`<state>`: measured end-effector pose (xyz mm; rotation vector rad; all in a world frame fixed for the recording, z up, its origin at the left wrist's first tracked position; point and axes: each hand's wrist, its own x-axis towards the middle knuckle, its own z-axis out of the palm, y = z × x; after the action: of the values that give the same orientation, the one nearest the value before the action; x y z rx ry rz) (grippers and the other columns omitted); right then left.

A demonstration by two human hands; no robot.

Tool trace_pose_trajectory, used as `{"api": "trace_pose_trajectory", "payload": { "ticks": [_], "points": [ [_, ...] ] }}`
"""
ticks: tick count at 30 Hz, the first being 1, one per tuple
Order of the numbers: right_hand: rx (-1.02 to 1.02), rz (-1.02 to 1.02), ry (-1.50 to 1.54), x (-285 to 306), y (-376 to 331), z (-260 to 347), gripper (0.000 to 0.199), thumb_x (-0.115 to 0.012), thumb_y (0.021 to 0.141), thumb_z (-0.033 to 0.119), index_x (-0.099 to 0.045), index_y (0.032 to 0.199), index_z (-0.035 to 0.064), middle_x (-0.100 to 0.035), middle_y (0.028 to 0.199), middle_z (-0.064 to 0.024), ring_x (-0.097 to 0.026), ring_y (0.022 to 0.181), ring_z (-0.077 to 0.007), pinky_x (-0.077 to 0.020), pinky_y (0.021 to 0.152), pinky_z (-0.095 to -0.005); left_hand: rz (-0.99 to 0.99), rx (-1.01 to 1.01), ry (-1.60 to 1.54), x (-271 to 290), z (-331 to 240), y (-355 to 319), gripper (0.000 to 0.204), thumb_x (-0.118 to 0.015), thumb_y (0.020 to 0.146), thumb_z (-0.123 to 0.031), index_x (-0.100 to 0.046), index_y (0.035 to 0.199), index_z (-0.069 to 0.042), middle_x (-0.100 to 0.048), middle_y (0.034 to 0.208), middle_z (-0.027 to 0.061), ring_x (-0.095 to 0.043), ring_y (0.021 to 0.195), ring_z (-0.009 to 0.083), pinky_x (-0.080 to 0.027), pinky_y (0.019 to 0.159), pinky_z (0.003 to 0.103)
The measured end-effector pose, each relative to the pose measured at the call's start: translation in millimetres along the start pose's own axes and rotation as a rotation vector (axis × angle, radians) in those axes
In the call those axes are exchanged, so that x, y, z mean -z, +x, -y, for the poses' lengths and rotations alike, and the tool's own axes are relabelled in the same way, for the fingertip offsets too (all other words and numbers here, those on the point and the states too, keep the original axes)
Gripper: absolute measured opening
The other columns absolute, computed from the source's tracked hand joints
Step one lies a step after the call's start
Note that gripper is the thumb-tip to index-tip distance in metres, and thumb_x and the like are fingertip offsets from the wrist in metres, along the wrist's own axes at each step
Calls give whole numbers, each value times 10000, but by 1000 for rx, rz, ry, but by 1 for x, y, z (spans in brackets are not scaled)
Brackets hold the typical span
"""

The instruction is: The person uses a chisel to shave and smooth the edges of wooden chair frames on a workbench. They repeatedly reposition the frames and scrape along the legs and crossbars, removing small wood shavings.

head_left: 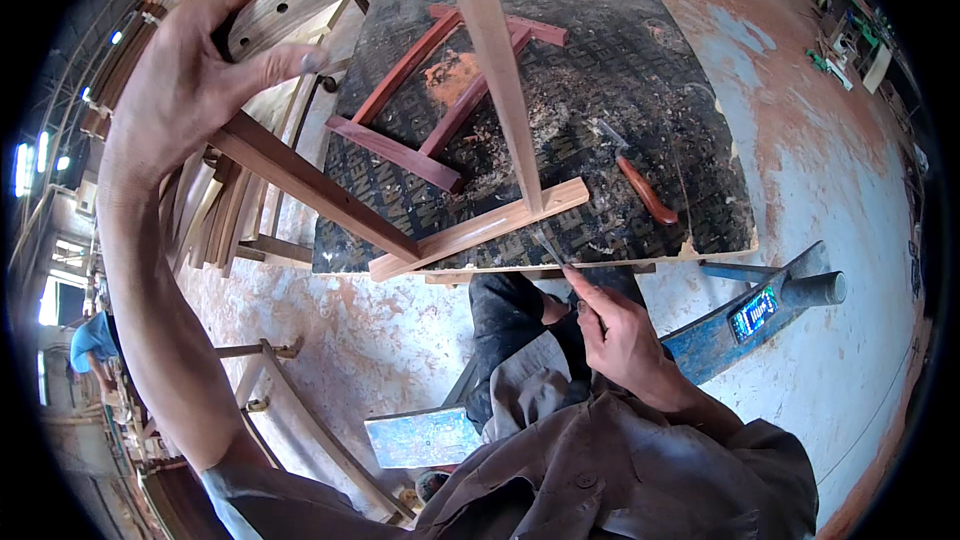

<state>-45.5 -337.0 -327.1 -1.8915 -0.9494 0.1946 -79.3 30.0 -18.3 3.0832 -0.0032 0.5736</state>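
A wooden frame stands on the worktable, with a top board (300,2) with dark holes, two legs and a pale bottom rail (490,225). My left hand (185,80) is hooked around the end of the top board, thumb on the near side, fingertips partly hidden. The dark left leg (310,185) slants down to the rail; the other leg (495,70) meets it near its right end. My right hand (620,335) grips a thin metal-bladed tool (549,248), index finger along it. Its tip is at the rail's near edge, by that leg's foot; its handle is hidden.
On the black worktable (600,70) lie a reddish wooden frame (395,152), a wooden-handled tool (645,188) and wood shavings. A blue metal stand (700,340) carries a lit phone (753,315). Stacked timber (225,205) is at left; a person (95,340) is farther off.
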Motion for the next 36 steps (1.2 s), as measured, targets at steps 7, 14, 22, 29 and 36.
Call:
{"api": "trace_pose_trajectory", "payload": {
  "ticks": [7,14,22,29,36],
  "points": [
    [-23,100,-2,-21,21,24,629,-604,903,-38,-506,1517,59,-664,964,-229,-697,843,-384,-573,761,-442,2,65,224,7,-73,28,587,-739,907,-552,-655,1047,13,-615,746,88,-567,640,220,-468,583,390],
    [-122,-17,-145,-29,23,14,604,-586,911,-48,-503,1504,36,-668,1118,-301,-691,1010,-455,-583,837,-468,-345,-128,191,-43,-97,46,704,-713,902,-642,-662,750,43,-526,533,112,-510,495,213,-404,501,392],
    [-105,-72,-108,-45,43,9,587,-594,909,-52,-520,1486,29,-666,879,-258,-680,792,-449,-546,714,-490,-187,98,273,-37,-85,58,700,-720,839,-725,-761,809,-28,-502,499,34,-509,469,138,-402,466,348],
    [-140,16,-109,-38,48,24,604,-591,909,-42,-498,1501,26,-664,869,-260,-676,783,-451,-546,706,-509,-340,4,406,-48,-75,37,658,-723,850,-696,-749,901,-40,-566,597,65,-588,560,174,-472,536,364],
    [-156,-21,-71,-37,46,24,611,-595,907,-43,-492,1505,29,-651,824,-262,-668,783,-456,-539,698,-514,-365,-21,383,-61,-81,35,630,-717,861,-678,-716,975,-58,-577,671,86,-605,613,196,-492,571,381]
  ]
}}
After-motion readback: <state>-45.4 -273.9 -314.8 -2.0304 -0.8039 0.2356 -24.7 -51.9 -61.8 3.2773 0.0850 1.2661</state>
